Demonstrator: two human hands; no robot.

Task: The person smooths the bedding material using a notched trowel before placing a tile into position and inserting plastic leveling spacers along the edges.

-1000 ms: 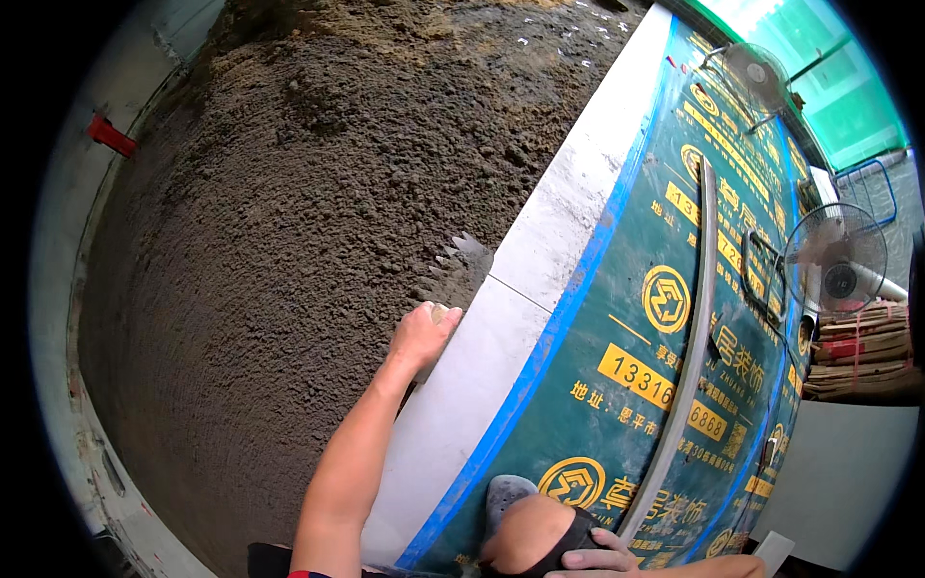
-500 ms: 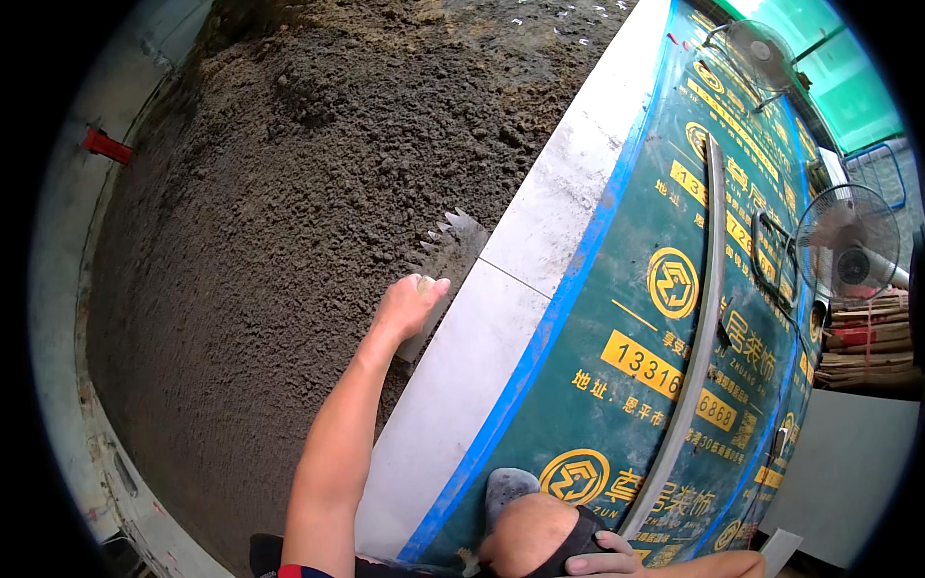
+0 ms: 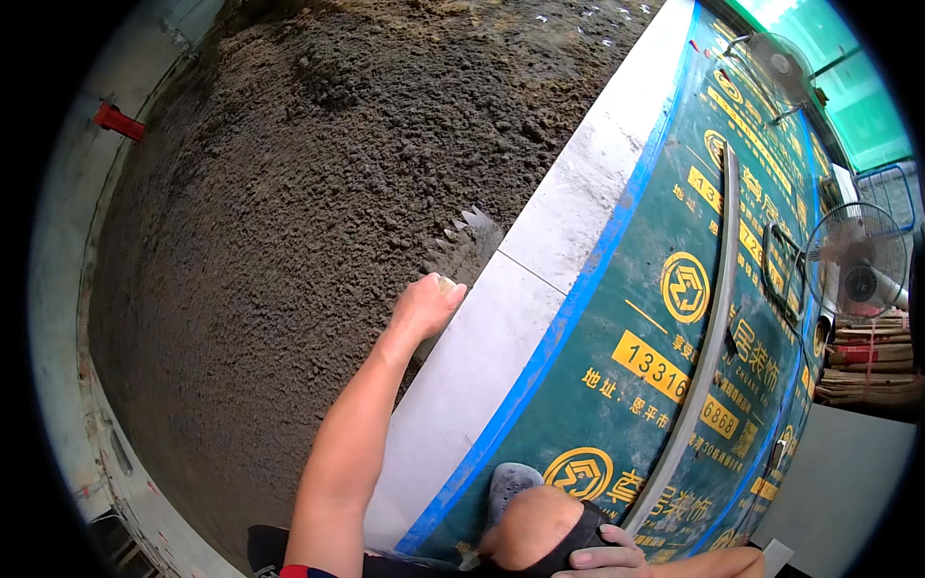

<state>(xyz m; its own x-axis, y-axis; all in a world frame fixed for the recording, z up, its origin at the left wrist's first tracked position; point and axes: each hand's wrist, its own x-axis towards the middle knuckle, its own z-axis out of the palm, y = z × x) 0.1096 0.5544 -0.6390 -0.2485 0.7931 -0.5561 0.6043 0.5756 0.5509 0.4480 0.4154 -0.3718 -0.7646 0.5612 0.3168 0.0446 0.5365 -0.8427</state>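
Observation:
My left hand (image 3: 424, 306) is closed round the handle of a notched trowel (image 3: 470, 241). Its grey toothed blade lies against the dark, crumbly mortar bed (image 3: 289, 183), right beside the edge of the pale floor tiles (image 3: 482, 347). Part of the blade is hidden under the hand. At the bottom, my right hand (image 3: 609, 557) rests with its fingers laid over my bent knee (image 3: 540, 525), on dark cloth. Those fingers look greyish and hold nothing visible.
Blue tape (image 3: 535, 361) borders the tiles, then green printed floor sheeting (image 3: 617, 318). A long metal straightedge (image 3: 708, 356) lies on it. Two fans, a standing fan (image 3: 858, 260) nearer and another fan (image 3: 776, 67) farther, are at right, near stacked flat cardboard (image 3: 867, 361). A red object (image 3: 119, 122) sits by the left wall.
The whole view has shifted slightly, with the scene sliding a little to the right. My left hand and the trowel stay beside the tile edge, and my right hand stays on the knee.

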